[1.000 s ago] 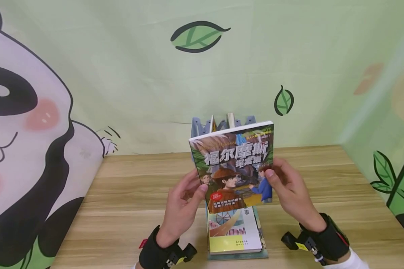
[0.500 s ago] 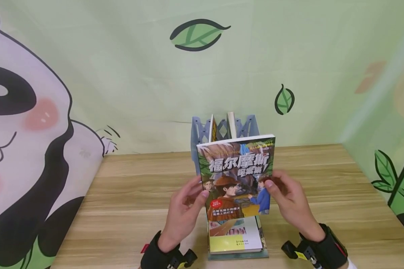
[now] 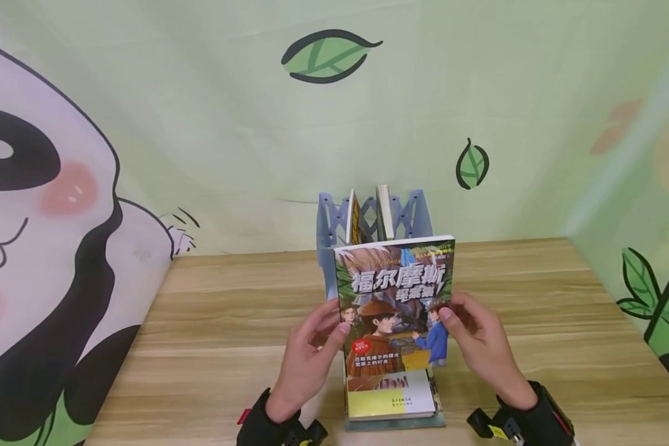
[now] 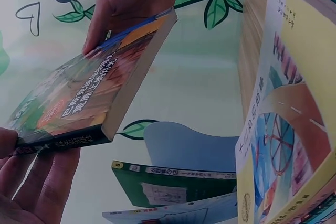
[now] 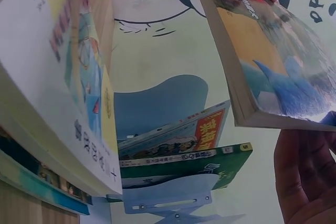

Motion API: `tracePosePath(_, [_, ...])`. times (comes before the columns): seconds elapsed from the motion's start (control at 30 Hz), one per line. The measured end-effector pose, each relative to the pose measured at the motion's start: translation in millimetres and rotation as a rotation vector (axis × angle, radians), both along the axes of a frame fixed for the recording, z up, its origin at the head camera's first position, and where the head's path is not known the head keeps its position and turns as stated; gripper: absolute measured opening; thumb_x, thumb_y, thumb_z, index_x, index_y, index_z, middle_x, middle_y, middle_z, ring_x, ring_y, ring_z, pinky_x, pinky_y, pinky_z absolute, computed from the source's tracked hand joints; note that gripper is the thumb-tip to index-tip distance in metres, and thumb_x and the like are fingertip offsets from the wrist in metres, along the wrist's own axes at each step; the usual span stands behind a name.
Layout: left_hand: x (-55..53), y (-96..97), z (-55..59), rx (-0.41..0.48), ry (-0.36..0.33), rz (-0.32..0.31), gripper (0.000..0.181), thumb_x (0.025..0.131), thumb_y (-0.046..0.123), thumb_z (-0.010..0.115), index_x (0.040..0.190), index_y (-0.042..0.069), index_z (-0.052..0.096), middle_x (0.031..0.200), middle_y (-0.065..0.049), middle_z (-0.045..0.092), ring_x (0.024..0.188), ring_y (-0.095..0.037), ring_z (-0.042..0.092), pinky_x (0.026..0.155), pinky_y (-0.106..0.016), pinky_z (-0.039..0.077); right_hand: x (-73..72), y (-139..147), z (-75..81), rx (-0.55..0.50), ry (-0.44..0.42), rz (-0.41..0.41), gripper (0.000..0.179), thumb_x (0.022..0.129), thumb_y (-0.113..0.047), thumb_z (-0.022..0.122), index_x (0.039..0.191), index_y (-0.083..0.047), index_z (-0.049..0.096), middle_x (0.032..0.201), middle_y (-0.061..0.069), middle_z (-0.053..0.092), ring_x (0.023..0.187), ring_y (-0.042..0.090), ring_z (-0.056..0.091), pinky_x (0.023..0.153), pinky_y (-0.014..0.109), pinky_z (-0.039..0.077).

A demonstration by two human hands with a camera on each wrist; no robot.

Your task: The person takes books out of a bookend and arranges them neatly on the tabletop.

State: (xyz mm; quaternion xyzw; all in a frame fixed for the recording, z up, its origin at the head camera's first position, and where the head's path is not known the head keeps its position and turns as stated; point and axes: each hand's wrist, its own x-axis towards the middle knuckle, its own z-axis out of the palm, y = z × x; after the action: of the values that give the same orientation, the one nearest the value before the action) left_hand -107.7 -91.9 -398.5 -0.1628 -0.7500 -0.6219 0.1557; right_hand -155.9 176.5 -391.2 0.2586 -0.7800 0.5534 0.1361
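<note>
A panda wall (image 3: 212, 124) is standing behind the wooden surface (image 3: 217, 322). The left hand (image 3: 306, 362) and right hand (image 3: 484, 341) are pinching a cartoon book (image 3: 396, 316) by its sides, holding it above stacked books (image 3: 390, 402).

Decorated indoor setting, creased panda-print backdrop (image 3: 201, 124), wood-grain table (image 3: 212, 328)

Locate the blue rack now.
In the head view, the blue rack stands just right of middle, partly hidden behind the held book and farther back than the stacked books.

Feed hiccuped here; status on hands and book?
Left hand, right hand gripping book by sides. Book clear of stack. Possibly in the way: two books standing in rack.
</note>
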Motion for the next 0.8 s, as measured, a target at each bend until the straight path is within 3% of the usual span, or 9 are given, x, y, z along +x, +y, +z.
tracePosePath(0.4, [1.0, -1.7, -6.5, -0.007, -0.047, 0.017, 0.039, 0.095, 0.004, 0.06, 0.132, -0.004, 0.054, 0.115, -0.022, 0.071, 0.094, -0.001, 0.068, 0.064, -0.024, 0.055, 2.8, -1.8, -9.9, 0.026, -0.016, -0.02, 0.017, 0.095, 0.006, 0.054, 0.101, -0.005, 0.066, 0.082, -0.005, 0.059, 0.07, 0.007, 0.055, 0.059, 0.022, 0.046])
tracePosePath(0.57, [-0.1, -2.7, -9.3, 0.021, -0.075, -0.003, 0.039, 0.096, 0.005, 0.06, 0.133, -0.004, 0.054, 0.115, -0.022, 0.07, 0.096, -0.003, 0.069, 0.07, -0.025, 0.058, 3.3, -2.3, -11.5, 0.032, -0.039, -0.018, 0.015, 0.096, 0.004, 0.054, 0.099, -0.005, 0.065, 0.08, -0.003, 0.059, 0.068, 0.007, 0.056, 0.058, 0.024, 0.048])
tracePosePath(0.8, [-1.4, -4.7, -11.5, 0.033, -0.099, -0.026, 0.038, 0.097, 0.008, 0.059, 0.134, -0.003, 0.053, 0.115, -0.023, 0.07, 0.088, -0.005, 0.07, 0.066, -0.029, 0.059, 3.3, -2.7, -11.3, 0.071, -0.072, -0.009, 0.01, 0.097, -0.001, 0.056, 0.093, -0.008, 0.063, 0.08, 0.001, 0.06, 0.067, 0.008, 0.058, 0.058, 0.025, 0.051])
